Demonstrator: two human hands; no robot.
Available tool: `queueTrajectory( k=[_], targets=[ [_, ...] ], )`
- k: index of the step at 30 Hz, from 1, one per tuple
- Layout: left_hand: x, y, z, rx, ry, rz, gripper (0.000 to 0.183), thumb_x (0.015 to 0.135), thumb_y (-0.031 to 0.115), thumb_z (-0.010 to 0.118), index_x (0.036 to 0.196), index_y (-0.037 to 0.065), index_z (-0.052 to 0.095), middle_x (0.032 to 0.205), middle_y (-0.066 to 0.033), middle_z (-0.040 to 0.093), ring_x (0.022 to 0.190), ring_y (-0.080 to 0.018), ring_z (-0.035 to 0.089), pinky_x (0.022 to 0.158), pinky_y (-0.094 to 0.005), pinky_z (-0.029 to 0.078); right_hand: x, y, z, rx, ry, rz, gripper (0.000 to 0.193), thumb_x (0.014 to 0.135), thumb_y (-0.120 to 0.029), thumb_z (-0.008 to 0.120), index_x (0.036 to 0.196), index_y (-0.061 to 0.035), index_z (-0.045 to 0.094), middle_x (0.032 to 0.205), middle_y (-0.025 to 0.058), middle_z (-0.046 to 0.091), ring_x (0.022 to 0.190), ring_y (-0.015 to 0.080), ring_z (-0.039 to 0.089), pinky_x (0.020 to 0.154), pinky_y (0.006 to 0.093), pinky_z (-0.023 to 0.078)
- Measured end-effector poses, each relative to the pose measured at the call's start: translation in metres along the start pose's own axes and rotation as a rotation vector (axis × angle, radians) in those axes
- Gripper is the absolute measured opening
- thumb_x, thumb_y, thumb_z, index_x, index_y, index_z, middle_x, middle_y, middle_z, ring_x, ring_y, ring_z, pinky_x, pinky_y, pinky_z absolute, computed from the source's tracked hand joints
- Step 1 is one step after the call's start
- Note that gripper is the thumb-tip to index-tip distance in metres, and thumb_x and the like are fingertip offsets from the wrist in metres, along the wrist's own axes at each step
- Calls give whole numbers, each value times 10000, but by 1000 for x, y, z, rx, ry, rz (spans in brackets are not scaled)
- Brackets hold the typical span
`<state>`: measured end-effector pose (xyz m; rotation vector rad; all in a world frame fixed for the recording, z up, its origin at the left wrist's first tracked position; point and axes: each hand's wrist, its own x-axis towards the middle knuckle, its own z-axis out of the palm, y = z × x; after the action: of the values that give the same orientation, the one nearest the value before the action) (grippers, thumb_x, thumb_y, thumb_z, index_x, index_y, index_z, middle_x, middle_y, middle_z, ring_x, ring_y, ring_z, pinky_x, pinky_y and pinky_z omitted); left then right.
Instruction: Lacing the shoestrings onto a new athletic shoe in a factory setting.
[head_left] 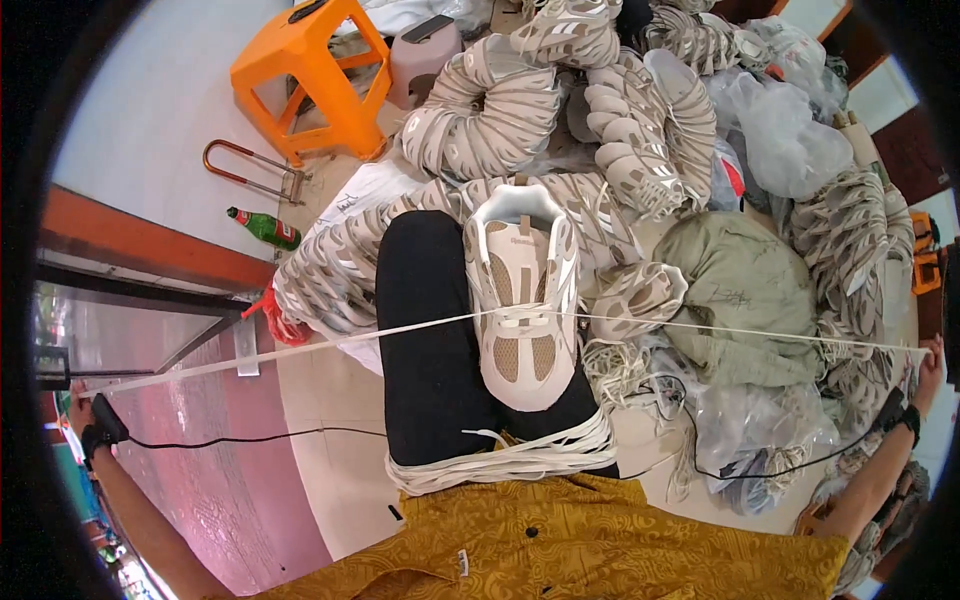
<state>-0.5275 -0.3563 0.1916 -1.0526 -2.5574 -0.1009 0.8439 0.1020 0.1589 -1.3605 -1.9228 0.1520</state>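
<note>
On my lap rests a beige and white sneaker upper (515, 285), its toe toward me. A cream shoelace (330, 345) runs through its lower eyelets and stretches taut out to both sides. Far out at the left rim, my left hand (82, 405) is closed on one end of the lace. My right hand (930, 370) grips the other end at the far right rim. Both arms are spread wide, with a black band and small device on each wrist. A bundle of loose cream laces (500, 458) lies across my lap, nearer me than the shoe.
Stacked rows of nested shoe uppers (485, 110) cover the floor ahead and right. An orange stool (310, 80) and a green bottle (265, 228) stand and lie at the left. A grey-green cloth bundle (740, 295), plastic bags (785, 135) and a lace tangle (620, 372) are at right.
</note>
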Motion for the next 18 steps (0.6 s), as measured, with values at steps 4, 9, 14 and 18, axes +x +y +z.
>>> queueTrajectory(
  k=[4,9,14,18],
  targets=[
    [11,35,2,105,21,243,330,852,105,458,1172,28,487,1156,-153,528,1037,-221,515,907,-291,372,16,-33,27,725,99,470,447,861,-72,450,1293,-28,350,1239,75,463,696,49,441,605,131,352],
    [-21,285,84,-1511,-321,-140,269,840,168,473,1044,-1,517,901,-107,578,867,-181,570,760,-278,477,44,-149,249,581,-196,456,485,771,-38,442,1249,10,376,1147,115,530,625,40,439,529,122,340],
    [-143,549,106,-1396,-540,368,141,776,116,522,850,20,594,736,-57,600,649,-117,577,605,-223,457,-3,-354,464,759,-662,218,137,754,-106,556,832,-13,620,677,2,593,536,48,541,480,152,403],
    [-196,610,89,-973,-301,624,49,763,48,562,802,19,559,678,-174,552,629,-312,576,554,-334,449,-32,-445,532,777,-756,62,111,685,-27,575,786,-26,622,609,47,569,529,96,551,483,228,420]
  ],
)
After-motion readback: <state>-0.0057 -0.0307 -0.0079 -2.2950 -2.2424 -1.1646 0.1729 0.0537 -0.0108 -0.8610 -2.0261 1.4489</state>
